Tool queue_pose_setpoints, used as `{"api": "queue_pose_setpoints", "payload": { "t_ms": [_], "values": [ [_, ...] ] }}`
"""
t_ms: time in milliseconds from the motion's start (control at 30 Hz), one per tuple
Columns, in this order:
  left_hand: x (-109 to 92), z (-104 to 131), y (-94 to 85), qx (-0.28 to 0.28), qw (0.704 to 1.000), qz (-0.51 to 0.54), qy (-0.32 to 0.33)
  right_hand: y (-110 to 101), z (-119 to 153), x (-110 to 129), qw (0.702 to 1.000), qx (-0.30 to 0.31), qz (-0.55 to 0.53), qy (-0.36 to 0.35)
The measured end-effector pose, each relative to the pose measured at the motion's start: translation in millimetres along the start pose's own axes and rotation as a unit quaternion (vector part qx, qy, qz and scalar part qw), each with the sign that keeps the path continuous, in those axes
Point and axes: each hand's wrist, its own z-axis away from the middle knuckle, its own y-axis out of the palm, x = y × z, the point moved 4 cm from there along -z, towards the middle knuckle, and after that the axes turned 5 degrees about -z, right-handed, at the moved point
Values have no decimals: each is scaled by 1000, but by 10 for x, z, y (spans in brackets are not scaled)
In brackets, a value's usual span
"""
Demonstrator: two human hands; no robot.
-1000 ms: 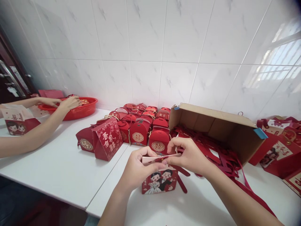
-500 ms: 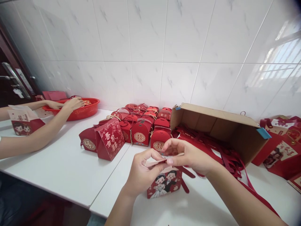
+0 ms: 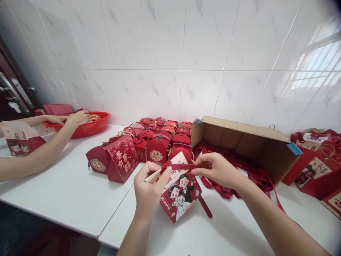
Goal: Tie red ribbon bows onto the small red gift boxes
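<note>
A red and cream gift box (image 3: 182, 202) with a cartoon bride and groom is tilted in front of me. My left hand (image 3: 150, 185) pinches its top edge, thumb in front, together with one end of a dark red strap (image 3: 185, 166). The strap runs sideways across the box's upper front to my right hand (image 3: 220, 170), whose thumb and fingers are closed on it. A second red strap (image 3: 205, 207) sticks out at the box's lower right.
Several red gift boxes (image 3: 156, 149) stand in rows behind, with a slanted-top red box (image 3: 122, 158) to the left. A cardboard carton (image 3: 239, 129) on its side holds red straps. A co-worker's hands (image 3: 78, 119) reach into a red basin (image 3: 93, 129). Red bags (image 3: 317, 167) stand at right.
The box has gone from nearly upright to tilted, its front turned more toward me. A strap now stretches between my hands across its top, and my right hand has moved slightly right.
</note>
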Motion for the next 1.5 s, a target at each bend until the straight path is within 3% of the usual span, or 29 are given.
{"api": "queue_pose_setpoints", "payload": {
  "t_ms": [133,267,400,500,567,733,967,1167,1500],
  "values": [
    [-35,5,21,12,1000,-8,28,-106,47,74,991,-11,-133,-4],
    [-120,64,104,90,990,1,113,-150,113,178,972,-70,-222,-43],
    [-274,209,219,195,949,14,247,-88,217,318,943,-137,-275,-125],
    [-388,292,252,228,924,12,307,-59,319,409,920,-189,-284,-192],
    [-456,320,242,233,913,1,333,-43,357,445,926,-171,-260,-213],
    [-574,339,178,248,890,-19,383,1,334,427,960,-8,-208,-188],
    [-676,295,115,224,873,-55,430,19,305,463,971,-15,-142,-194],
    [-660,251,48,177,880,-77,434,95,330,435,964,78,-232,-100],
    [-658,233,61,187,890,-56,411,92,327,402,957,77,-259,-105]
  ]
}}
